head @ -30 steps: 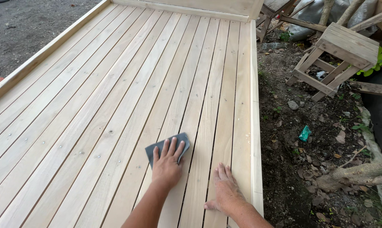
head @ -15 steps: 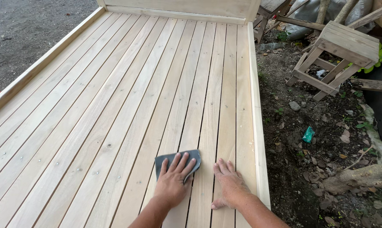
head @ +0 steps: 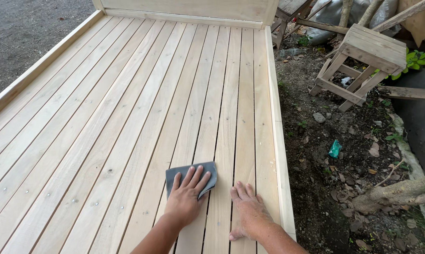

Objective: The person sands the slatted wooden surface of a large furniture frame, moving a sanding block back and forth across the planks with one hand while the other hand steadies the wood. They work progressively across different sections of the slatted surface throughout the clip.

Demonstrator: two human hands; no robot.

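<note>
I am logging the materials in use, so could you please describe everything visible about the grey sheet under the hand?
The grey sheet is thin, flat, matte and roughly rectangular, perhaps sandpaper or abrasive cloth. It lies flat on the pale wooden slats, spanning about two boards near the platform's right side. The left hand presses on it with fingers spread, covering its lower part. The right hand rests on the slats beside it, apart.

Tilted wooden stool (head: pixel 363 61) on littered dirt (head: pixel 344 188)

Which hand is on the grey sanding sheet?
The left hand, fingers spread flat on the grey sheet. The right hand presses bare slats beside it, nearer the frame's right edge.
</note>
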